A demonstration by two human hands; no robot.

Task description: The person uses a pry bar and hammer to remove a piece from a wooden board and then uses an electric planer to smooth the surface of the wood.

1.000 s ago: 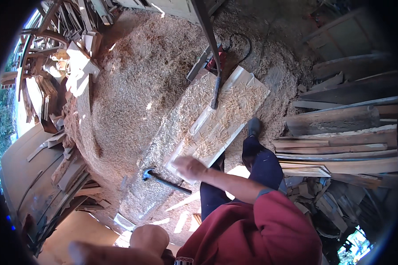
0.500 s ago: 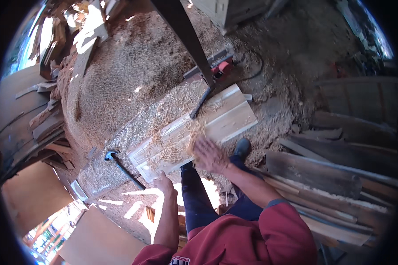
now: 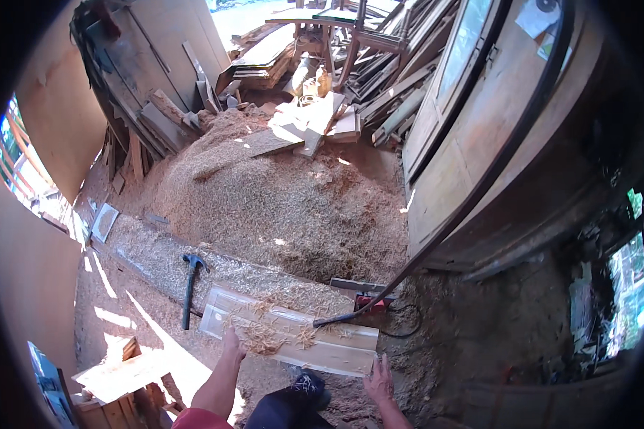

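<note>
A pale wooden panel (image 3: 304, 356) with raised mouldings lies low in front of me, and curly wood shavings (image 3: 262, 336) are strewn over its left and middle parts. At its near left edge is my left hand (image 3: 232, 346), closed on the rim, with some fingers hidden. My right hand (image 3: 380, 381) is by the near right corner, fingers stretched out and nothing seen in them. Whether it touches the panel I cannot tell. A claw hammer (image 3: 189, 292) with a dark handle rests left of the panel.
A red power tool (image 3: 373, 304) sits behind the panel's right end. In front of it hangs a long dark curved strip (image 3: 451, 243), its tip over the panel. Beyond rises a heap of sawdust (image 3: 293, 207). Stacked boards (image 3: 265, 57) stand farther back; a wooden cabinet (image 3: 472, 143) is at right.
My view has swung up and round to the right. The right hand has left the shavings on the panel for its right corner. My left hand remains at the left edge.
</note>
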